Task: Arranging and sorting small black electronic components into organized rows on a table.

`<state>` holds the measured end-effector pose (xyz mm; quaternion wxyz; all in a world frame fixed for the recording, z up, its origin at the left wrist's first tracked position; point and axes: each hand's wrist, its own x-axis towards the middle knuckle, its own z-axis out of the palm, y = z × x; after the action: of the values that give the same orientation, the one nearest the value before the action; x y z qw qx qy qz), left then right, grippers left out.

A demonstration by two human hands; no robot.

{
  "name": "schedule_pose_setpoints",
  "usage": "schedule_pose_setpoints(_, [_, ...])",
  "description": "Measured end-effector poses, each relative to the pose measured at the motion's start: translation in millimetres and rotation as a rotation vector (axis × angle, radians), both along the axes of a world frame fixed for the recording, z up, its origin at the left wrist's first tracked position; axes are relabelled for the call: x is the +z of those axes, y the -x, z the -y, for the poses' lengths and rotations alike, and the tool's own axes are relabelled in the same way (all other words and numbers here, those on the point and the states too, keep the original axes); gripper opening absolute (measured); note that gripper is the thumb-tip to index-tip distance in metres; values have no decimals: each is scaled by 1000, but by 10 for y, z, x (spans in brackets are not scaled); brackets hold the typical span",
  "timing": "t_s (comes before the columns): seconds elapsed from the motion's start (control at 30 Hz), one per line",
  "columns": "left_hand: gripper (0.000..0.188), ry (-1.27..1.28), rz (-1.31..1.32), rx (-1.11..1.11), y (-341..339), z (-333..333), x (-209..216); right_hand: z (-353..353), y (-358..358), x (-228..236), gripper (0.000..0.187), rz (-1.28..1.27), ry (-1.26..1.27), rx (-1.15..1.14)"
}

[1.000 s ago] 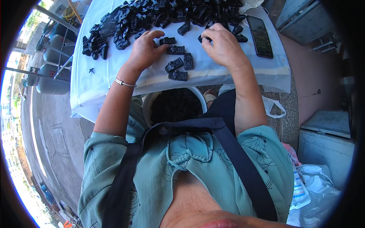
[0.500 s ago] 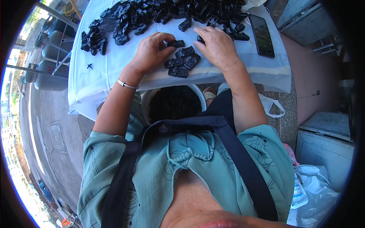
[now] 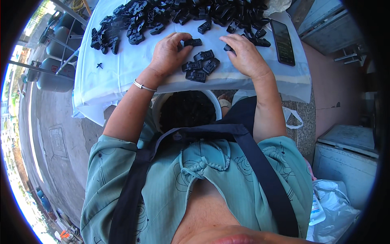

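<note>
My left hand (image 3: 167, 55) is closed, pinching a small black plastic part (image 3: 193, 42) between thumb and fingers just above the white-covered table (image 3: 130, 65). To its right, my right hand (image 3: 250, 59) curls around another black plastic part (image 3: 229, 49), which is mostly covered by the fingers. A small cluster of similar black parts (image 3: 203, 65) lies between and a little nearer than the hands. What these parts belong to cannot be made out.
A large heap of black parts (image 3: 162, 16) spreads along the table's far side. A phone (image 3: 282, 42) lies at the right, and a tiny black cross-shaped piece (image 3: 99, 65) at the left. Below the table edge stands a white bucket (image 3: 215, 101) of dark pieces.
My right hand has moved right and slightly nearer with its part, widening the gap between the hands. My left hand has shifted its part slightly farther away. The view has drifted a little.
</note>
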<state>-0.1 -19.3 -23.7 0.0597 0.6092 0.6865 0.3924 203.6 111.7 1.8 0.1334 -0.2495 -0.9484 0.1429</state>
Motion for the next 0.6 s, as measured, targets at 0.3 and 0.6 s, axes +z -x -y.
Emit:
schedule_pose_setpoints(0.3, [28,17,-40,28,16,-8,-1,-89,-86,-34,47,-67,-207,-13])
schedule_pose_setpoints(0.6, [28,41,-5,123,-4,-4,4,23,60,45,30,-34,-13,-105])
